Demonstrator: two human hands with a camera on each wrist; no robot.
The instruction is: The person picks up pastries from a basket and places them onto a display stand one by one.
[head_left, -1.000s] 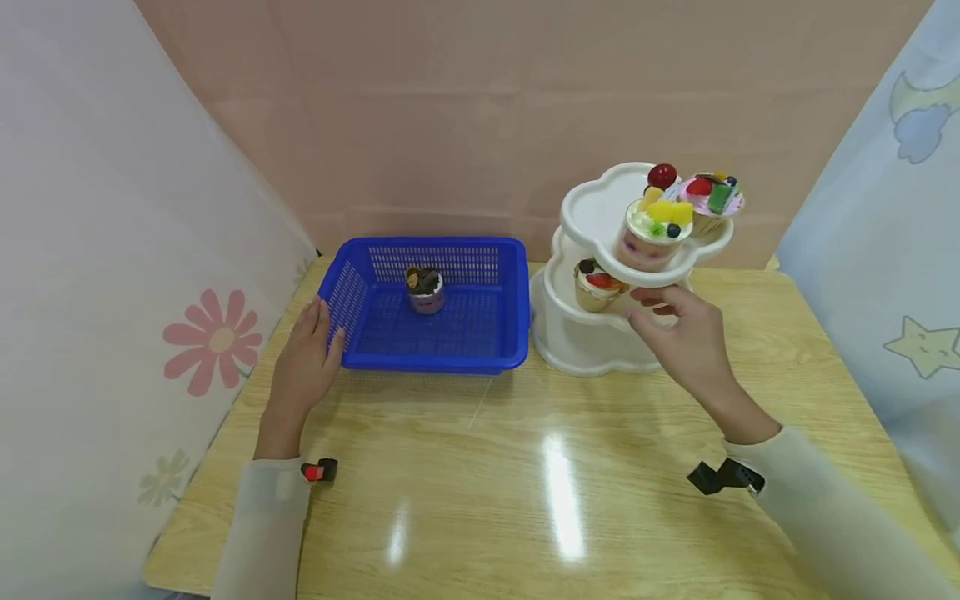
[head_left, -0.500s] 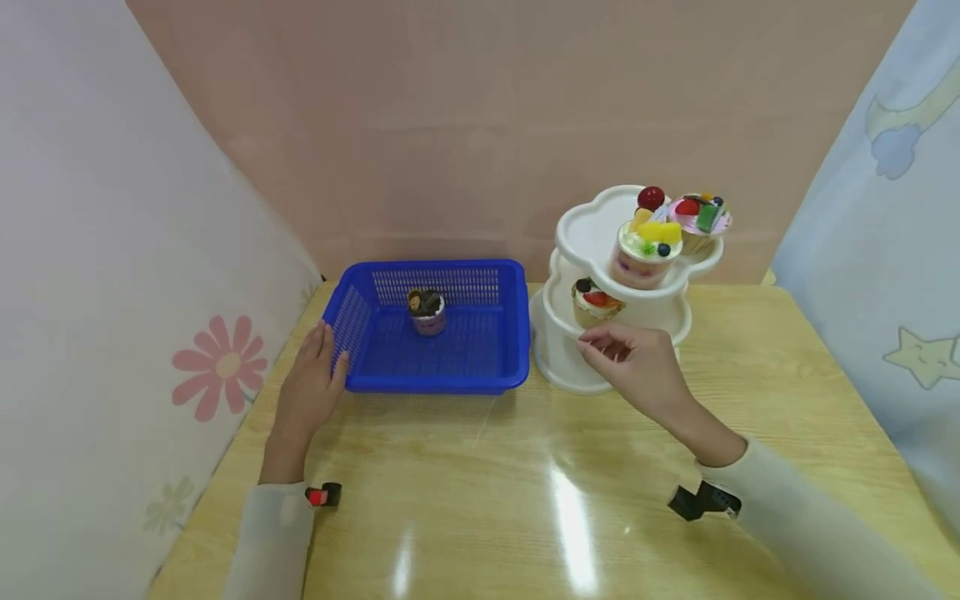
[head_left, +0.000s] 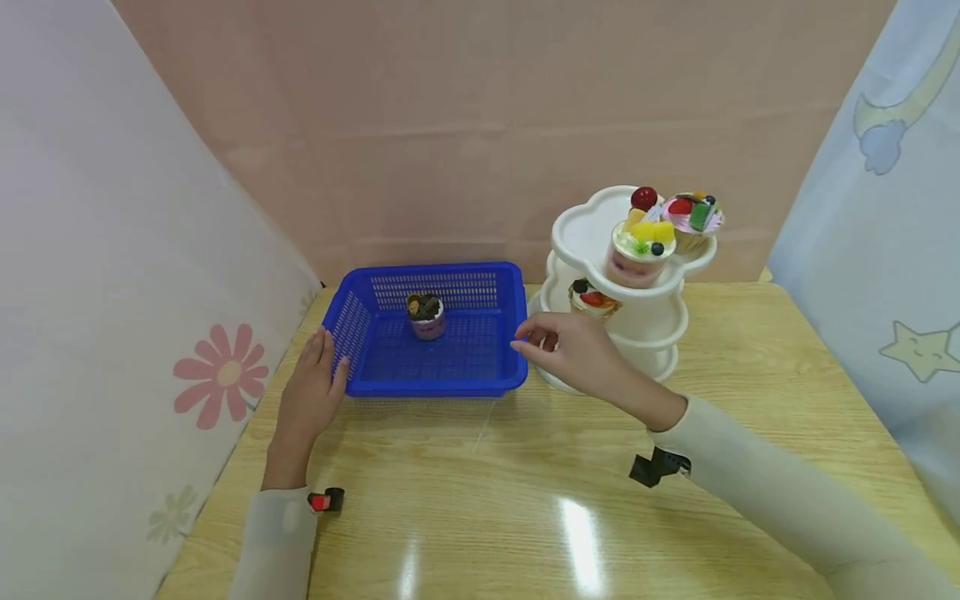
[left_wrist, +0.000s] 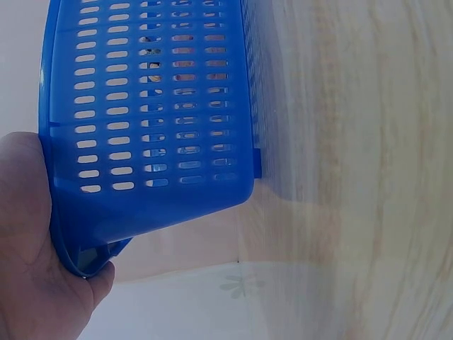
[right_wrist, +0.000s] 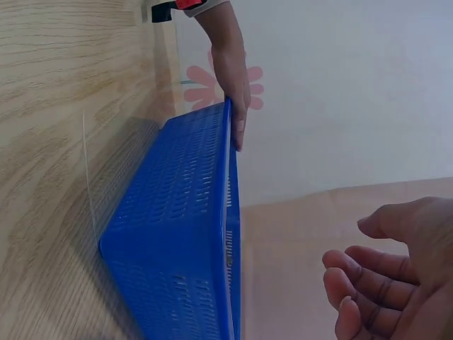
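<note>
My left hand [head_left: 309, 404] rests on the left rim of a blue plastic basket [head_left: 427, 388], its fingers fairly straight; the left wrist view shows the hand [left_wrist: 32, 262] against the rim near a corner. Inside the basket stands a small dessert cup with a dark chocolate topping [head_left: 427, 317]. At the basket's right rim hovers my right hand [head_left: 577, 350], fingers loosely bent and holding nothing. Its thumb and fingertips are apart in the right wrist view, where the hand [right_wrist: 396, 273] is beside the basket [right_wrist: 166, 262]. It partly covers a strawberry-topped dessert cup [head_left: 592, 298].
A white tiered stand [head_left: 581, 233] with scalloped trays stands right of the basket. Its top tier bears a yellow fruit dessert cup [head_left: 639, 257], a pink cupcake [head_left: 693, 218] and a red cherry topping [head_left: 643, 198]. Curtains surround the wooden table [head_left: 487, 508].
My right hand has moved left from beside the stand's middle tier to the basket's right rim. The left hand stays on the basket. The head view has shifted a little.
</note>
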